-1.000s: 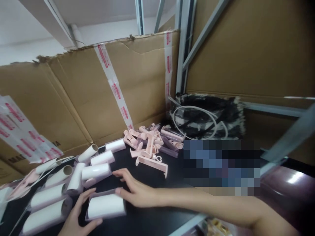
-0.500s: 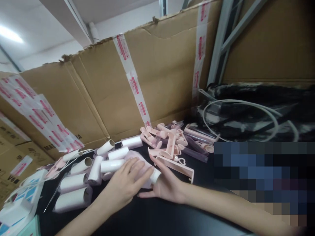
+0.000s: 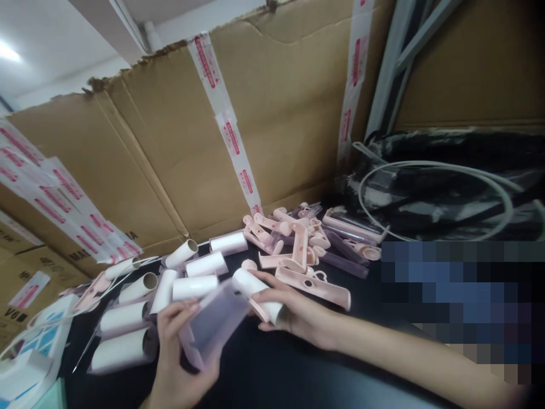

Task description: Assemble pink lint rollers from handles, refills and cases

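My left hand (image 3: 183, 341) grips a translucent purple plastic cover (image 3: 219, 321), tilted with its hollow side showing. To its right, my right hand (image 3: 293, 307) is closed around a lint roller (image 3: 251, 284), a white paper roll with pink plastic along it. The cover and the lint roller are close together, but whether they touch is unclear. Left of my hands lie several white rolls (image 3: 123, 347), some in purple covers. Beyond my right hand is a heap of pink plastic handles and brackets (image 3: 300, 244), with a long pink bracket (image 3: 315, 287) nearest.
A tall cardboard sheet (image 3: 289, 113) with printed tape stands behind the black table (image 3: 255, 380). At left is a white-and-blue power strip (image 3: 38, 341) with cables. A black plastic bundle (image 3: 434, 199) with a pale cord lies at right, near a pixelated area.
The purple cover has come away from the white roll. My left hand has moved left and down with the cover; the right hand keeps the lint roller.
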{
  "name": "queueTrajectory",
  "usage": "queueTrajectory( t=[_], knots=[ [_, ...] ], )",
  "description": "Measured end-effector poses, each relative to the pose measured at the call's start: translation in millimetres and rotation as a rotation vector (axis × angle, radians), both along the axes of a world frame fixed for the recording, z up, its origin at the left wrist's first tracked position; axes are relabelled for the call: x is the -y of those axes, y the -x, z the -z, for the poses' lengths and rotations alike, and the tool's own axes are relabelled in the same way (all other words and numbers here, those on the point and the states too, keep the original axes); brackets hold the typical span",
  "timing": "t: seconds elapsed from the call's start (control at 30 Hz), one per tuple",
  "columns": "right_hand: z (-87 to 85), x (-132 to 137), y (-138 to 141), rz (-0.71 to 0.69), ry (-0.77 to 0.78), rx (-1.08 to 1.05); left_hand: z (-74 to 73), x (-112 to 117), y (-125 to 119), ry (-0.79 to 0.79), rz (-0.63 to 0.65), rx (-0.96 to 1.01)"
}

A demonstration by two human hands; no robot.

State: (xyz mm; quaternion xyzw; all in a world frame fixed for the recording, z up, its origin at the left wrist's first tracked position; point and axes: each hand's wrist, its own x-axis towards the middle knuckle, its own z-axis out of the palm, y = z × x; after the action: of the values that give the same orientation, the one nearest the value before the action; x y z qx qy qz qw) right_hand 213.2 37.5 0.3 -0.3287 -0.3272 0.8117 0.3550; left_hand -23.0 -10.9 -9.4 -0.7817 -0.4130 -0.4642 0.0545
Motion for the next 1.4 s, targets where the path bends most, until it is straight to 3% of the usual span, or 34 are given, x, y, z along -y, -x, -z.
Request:
queueTrajectory(
  t=[0.1, 0.23, 0.3, 0.4, 0.53, 0.63, 0.7, 0.83, 0.93, 1.07, 1.17, 1.4],
  knots=[
    [-7.1, 0, -2, 0.047, -0.27, 0.276, 16.1, 13, 2, 0.282, 0.016, 0.106],
    [-9.4, -5, -6, 0.155, -0.66, 0.591, 13.8, 10, 5, 0.613, 0.013, 0.022],
    [-8.7, -6, -7, 0.173, -0.811, 0.645, 8.9, 4, 7, 0.665, 0.031, -0.088],
    [-7.9, -1, -5, 0.161, -0.924, 0.644, -0.4, 0, 14, 0.577, 0.01, -0.267],
    [-9.3, 8, -2, 0.149, -0.966, 0.644, -18.6, 3, 37, 0.467, -0.134, -0.487],
    [-9.0, 12, -1, 0.096, -1.011, 0.688, -30.7, 9, 44, 0.352, -0.222, -0.535],
    [-6.0, 12, -1, 0.051, -1.017, 0.736, -32.2, 15, 34, 0.248, -0.134, -0.524],
    [4.1, 12, -1, -0.063, -0.983, 0.781, -13.3, 32, -7, 0.13, 0.26, -0.573],
    [5.7, 10, -2, -0.18, -0.835, 0.721, 8.1, 44, -34, 0.181, 0.35, -0.695],
    [-8.8, 6, -5, -0.092, -0.716, 0.587, 22.4, 41, -55, 0.268, 0.274, -0.679],
    [-21.6, 6, -10, -0.016, -0.639, 0.442, 23.1, 25, -64, 0.353, 0.192, -0.535],
    [-27.2, 12, -19, 0.059, -0.587, 0.36, 21.1, 6, -61, 0.69, 0.281, -0.059]
  ],
)
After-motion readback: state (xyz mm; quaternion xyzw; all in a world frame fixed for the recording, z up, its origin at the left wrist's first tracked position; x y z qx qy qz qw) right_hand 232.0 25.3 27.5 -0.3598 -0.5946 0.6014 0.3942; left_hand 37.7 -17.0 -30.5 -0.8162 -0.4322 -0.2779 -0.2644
